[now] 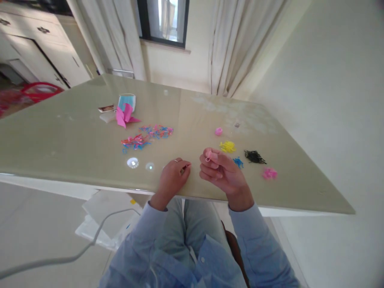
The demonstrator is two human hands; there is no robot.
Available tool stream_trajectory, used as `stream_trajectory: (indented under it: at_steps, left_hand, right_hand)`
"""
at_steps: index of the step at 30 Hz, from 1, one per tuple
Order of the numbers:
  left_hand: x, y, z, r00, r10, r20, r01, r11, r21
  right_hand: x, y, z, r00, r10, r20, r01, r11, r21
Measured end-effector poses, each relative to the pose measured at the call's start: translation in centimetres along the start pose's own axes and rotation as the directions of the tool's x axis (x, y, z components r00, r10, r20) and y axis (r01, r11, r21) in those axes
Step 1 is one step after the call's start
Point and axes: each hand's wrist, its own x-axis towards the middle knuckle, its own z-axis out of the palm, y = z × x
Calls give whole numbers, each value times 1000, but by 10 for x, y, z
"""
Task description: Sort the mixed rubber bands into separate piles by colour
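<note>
Between thumb and fingertips, my right hand (pixel 223 170) pinches a small pale pink rubber band (pixel 207 159), held above the table. My left hand (pixel 174 176), with a ring on one finger, rests near the table's front edge. Its thumb and forefinger are closed together; anything between them is hidden. Around my right hand lie sorted piles of small bands: yellow bands (pixel 228 147), blue bands (pixel 238 162), black bands (pixel 255 157) and pink bands (pixel 270 173). Beyond the yellow pile is a small pink roll (pixel 219 131). A mixed heap of coloured bands (pixel 136 141) spreads out on the left.
The glossy table (pixel 75 148) carries a pink folded-paper shape (pixel 126 116), a blue face mask (pixel 127 102) and a small packet (pixel 106 109) at back left. A grey cable (pixel 93 242) runs below the front edge. A wall (pixel 336 108) stands on the right.
</note>
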Motion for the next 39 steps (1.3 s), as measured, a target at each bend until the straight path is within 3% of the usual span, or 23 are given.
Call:
stream_trajectory:
  at_steps: [12,16,20,23,25,27,30,35,37,39]
  left_hand:
    - [-1,-5,0,1000,-15,-28,15,1000,-4]
    - [-1,-4,-2,999,-41,-19,41,999,-24]
    - [0,-4,-4,998,-64,3,64,998,-22]
    - [1,-8,-4,997,-74,3,74,997,11]
    - [1,-11,-3,997,-75,11,75,996,43]
    - [0,-13,-2,997,-74,17,73,996,60]
    - [1,-12,-3,996,-89,4,88,994,64]
    - [1,-8,-4,995,-100,-6,100,993,57]
    - [1,-8,-5,996,-93,-11,94,994,54]
    - [0,-8,-4,996,-89,-15,89,995,50]
  right_hand:
    - [-70,-15,-51,968,-122,-219,134,990,42]
    - [-101,-19,-76,918,-131,-373,149,989,20]
    - [-129,-20,-115,792,-214,-571,167,977,-133]
    - [-142,-18,-147,600,-374,-708,144,920,-364]
    - [-148,-17,-164,468,-473,-747,62,860,-506]
    - [-152,-17,-177,395,-540,-743,-71,789,-611]
    - [-154,-18,-189,383,-618,-687,-290,626,-724]
    - [-151,-18,-199,447,-697,-560,-503,322,-802]
    - [-150,-16,-202,453,-712,-537,-520,278,-807]
    - [-150,-14,-203,429,-737,-522,-510,280,-813]
